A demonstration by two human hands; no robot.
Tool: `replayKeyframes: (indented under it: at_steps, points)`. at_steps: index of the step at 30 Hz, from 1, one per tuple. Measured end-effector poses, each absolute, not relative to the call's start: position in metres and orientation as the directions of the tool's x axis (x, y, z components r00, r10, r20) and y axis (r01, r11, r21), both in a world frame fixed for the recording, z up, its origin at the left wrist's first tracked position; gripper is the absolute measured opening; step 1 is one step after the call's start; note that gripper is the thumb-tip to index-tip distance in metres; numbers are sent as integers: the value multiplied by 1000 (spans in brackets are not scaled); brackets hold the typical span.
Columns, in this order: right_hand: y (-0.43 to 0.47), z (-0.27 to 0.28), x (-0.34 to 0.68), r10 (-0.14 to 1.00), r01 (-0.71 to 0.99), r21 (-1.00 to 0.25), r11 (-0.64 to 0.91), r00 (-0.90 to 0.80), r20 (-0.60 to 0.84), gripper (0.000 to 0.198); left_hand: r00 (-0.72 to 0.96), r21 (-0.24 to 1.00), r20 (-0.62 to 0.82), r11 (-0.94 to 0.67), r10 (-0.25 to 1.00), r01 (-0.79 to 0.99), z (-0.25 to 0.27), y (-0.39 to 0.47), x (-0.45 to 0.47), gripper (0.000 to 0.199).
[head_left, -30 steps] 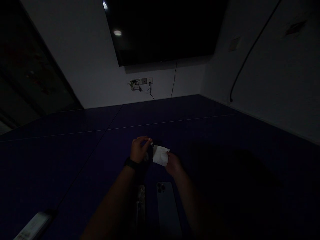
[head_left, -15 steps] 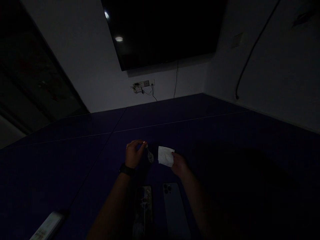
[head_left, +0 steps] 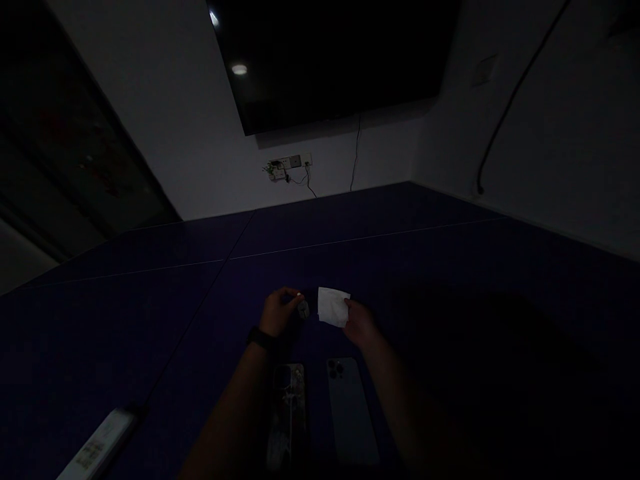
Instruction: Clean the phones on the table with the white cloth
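In the dim head view, my left hand [head_left: 279, 311], with a dark band at its wrist, pinches the white end of a small object. Its greyish rounded part [head_left: 303, 309] hangs below the fingertips; I cannot make out its kind. To the right, my right hand [head_left: 359, 323] grips a white square of tissue [head_left: 333, 307] by its right edge. A small gap separates the two held things. Below the hands lie a patterned phone case [head_left: 290, 413] on the left and a grey-blue phone [head_left: 351, 410], camera side up, on the right.
A dark blue tabletop [head_left: 200, 373] with seams stretches to the wall. At the lower left lies a white power strip [head_left: 103, 443]. A large dark screen [head_left: 330, 60] hangs on the wall above sockets [head_left: 290, 164] with cables.
My left hand has moved a little to the right, bringing the small object nearer the tissue; its white end now shows less. My right hand keeps holding the tissue. The camera view has shifted slightly.
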State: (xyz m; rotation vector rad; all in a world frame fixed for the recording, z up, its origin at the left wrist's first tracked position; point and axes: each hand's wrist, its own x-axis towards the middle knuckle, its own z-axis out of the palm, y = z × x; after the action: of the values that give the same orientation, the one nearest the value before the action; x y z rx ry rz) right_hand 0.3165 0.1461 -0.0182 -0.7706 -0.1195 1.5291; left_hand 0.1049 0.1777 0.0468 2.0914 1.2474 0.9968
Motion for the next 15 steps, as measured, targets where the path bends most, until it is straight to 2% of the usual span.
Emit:
replayKeyframes:
  at_steps: [6,7,10,11,15]
  points:
    - [147,-19,319,924,-834,-541,-110,114,-364,18,303,801,297,-409,905,438,38,175,103,35]
    - [148,-19,319,924,-831,-546,-105,121,-363,19,291,806,296,-402,910,436,38,172,100,42]
    - [147,-18,320,916,-824,-559,-98,144,-374,22,275,797,288,-389,917,463,41,157,79,77]
    - [146,-18,321,913,-821,-562,-98,151,-380,23,286,785,280,-390,917,482,43,148,69,81]
    - [143,-17,324,904,-814,-575,-84,180,-387,20,335,707,233,-396,913,586,48,95,33,67]
